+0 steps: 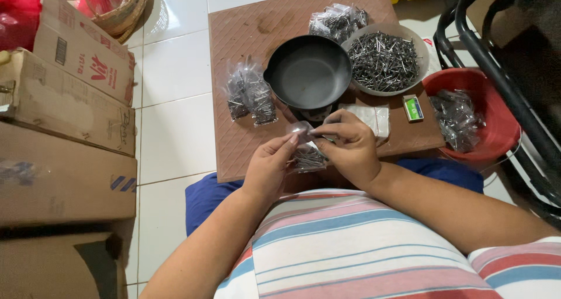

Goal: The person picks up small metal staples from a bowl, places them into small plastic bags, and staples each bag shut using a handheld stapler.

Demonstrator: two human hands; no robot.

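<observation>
Head view: both forearms reach forward from the striped shirt and meet over the near edge of the brown surface point(245, 153). The left hand point(270, 164) is palm-in, its fingertips pinching the top of a small clear bag of nails point(306, 154). The right hand point(349, 147) curls over from the other side, thumb and forefinger gripping the same bag's mouth. The bag hangs between the two hands, just above the surface's near edge.

Just beyond the hands sits a black bowl point(308, 71) on a small scale. To its right is a grey bowl of loose nails point(384, 60), with filled bags point(250, 93) to the left. A red basin point(479, 115) holds more bags at the right. Cardboard boxes point(64, 129) stand on the floor at left.
</observation>
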